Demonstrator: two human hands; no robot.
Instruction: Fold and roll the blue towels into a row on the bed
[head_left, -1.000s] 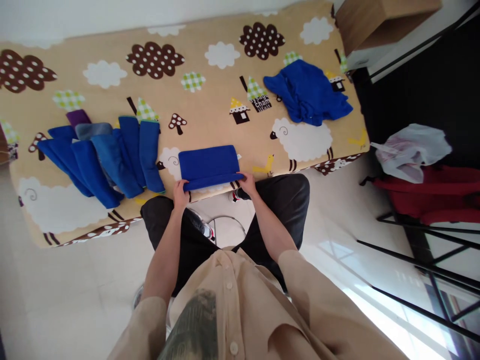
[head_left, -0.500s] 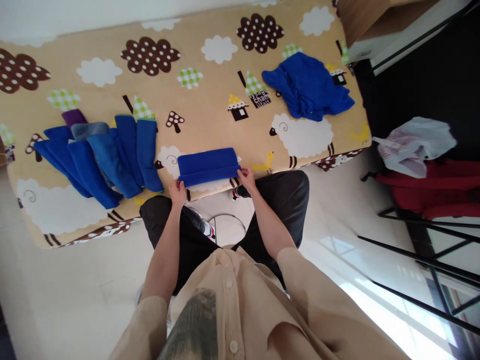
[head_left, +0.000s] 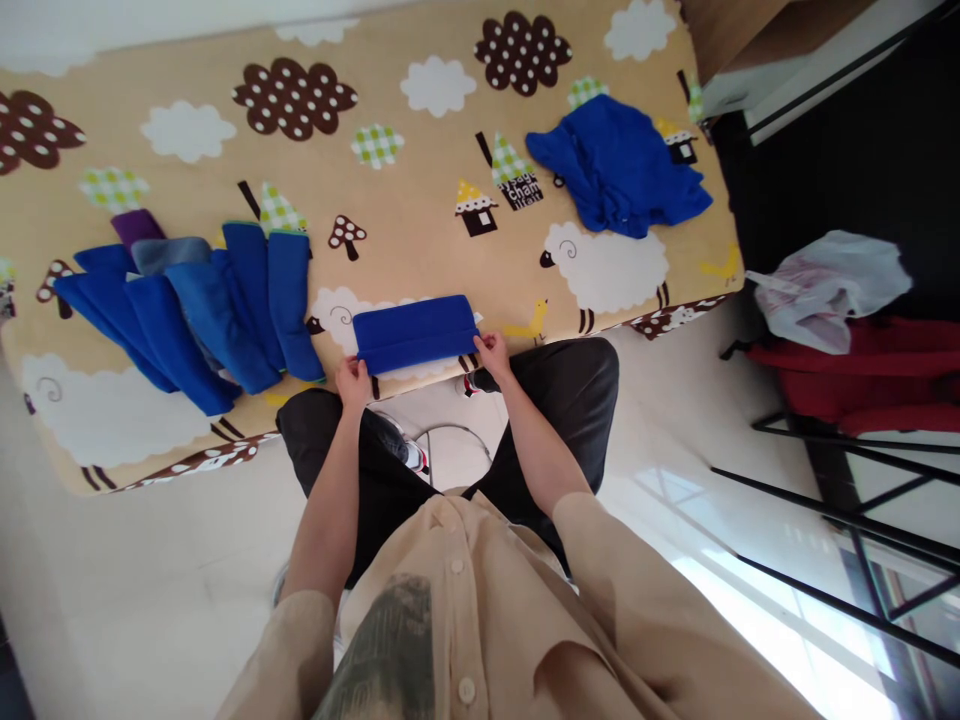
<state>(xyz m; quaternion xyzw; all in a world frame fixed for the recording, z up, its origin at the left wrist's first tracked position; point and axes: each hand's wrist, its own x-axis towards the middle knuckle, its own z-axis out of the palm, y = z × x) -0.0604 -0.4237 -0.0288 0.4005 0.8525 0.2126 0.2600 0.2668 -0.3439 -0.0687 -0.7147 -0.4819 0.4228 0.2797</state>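
A blue cloth (head_left: 416, 332), folded into a long flat strip, lies at the near edge of the bed in front of me. My left hand (head_left: 352, 381) pinches its near left corner. At the other end, my right hand (head_left: 491, 356) has thumb and fingers closed on the near right corner. A crease runs lengthwise along the strip. To the left lie several rolled or folded cloths (head_left: 180, 310), mostly blue, with one purple cloth (head_left: 136, 227) at the back. A crumpled heap of blue cloth (head_left: 619, 170) rests on the right.
The patterned bed sheet (head_left: 420, 225) covers the surface in front of my knees. On the right are a white plastic bag (head_left: 832, 285), a red cloth item (head_left: 847, 385) and black metal bars (head_left: 832, 555). A wooden cabinet (head_left: 735, 40) stands at the back right corner.
Both hands stay at the near corners of the folded cloth. Its near folded flap looks slightly flatter. The view has shifted a little; the cloths around have not moved.
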